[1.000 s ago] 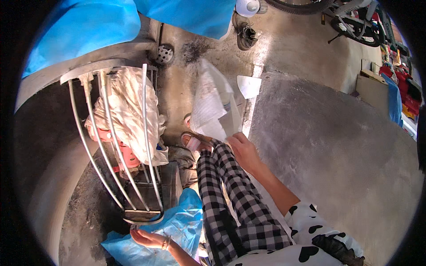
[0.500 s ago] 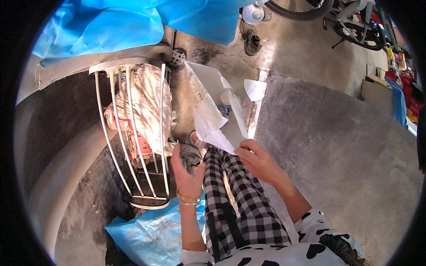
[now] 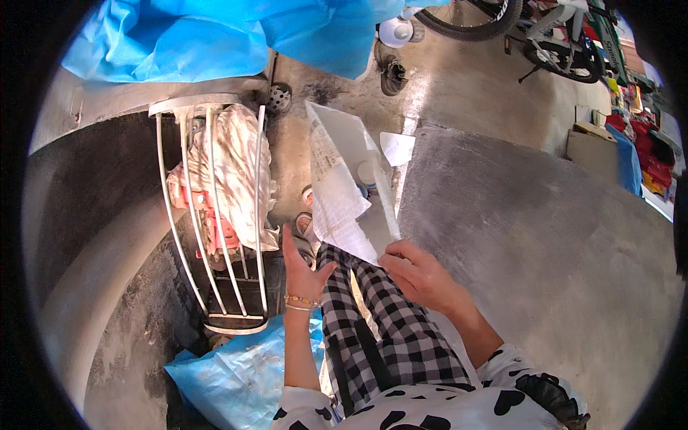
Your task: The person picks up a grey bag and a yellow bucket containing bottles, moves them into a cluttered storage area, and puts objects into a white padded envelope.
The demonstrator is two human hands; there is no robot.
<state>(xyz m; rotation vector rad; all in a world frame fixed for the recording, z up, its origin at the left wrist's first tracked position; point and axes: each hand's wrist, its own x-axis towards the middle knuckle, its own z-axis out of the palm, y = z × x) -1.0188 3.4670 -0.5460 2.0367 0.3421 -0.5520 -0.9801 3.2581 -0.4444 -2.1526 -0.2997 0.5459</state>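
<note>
My right hand (image 3: 423, 276) pinches the lower corner of a stiff white bag (image 3: 337, 172), which spreads out in front of my legs with its mouth gaping. The bag has a printed panel and a jagged edge; a pale round thing and a bit of blue show within its outline, and I cannot tell whether they lie inside. My left hand (image 3: 304, 272) is raised to the left of the bag, thumb apart from the fingers, holding nothing. Bracelets circle that wrist.
A white-barred rack (image 3: 233, 326) with cream cloth (image 3: 240, 158) and pink items stands left. Blue sheeting (image 3: 244, 373) lies below it, more blue sheeting (image 3: 186, 39) above. A white scrap (image 3: 398, 148) lies on the floor. Bicycles (image 3: 566, 43) and a box (image 3: 591, 154) stand far right.
My left hand has shifted slightly, its thumb now spread more clearly. The right hand keeps its hold on the bag's corner, slightly lower in view. The whole view has shifted a little.
</note>
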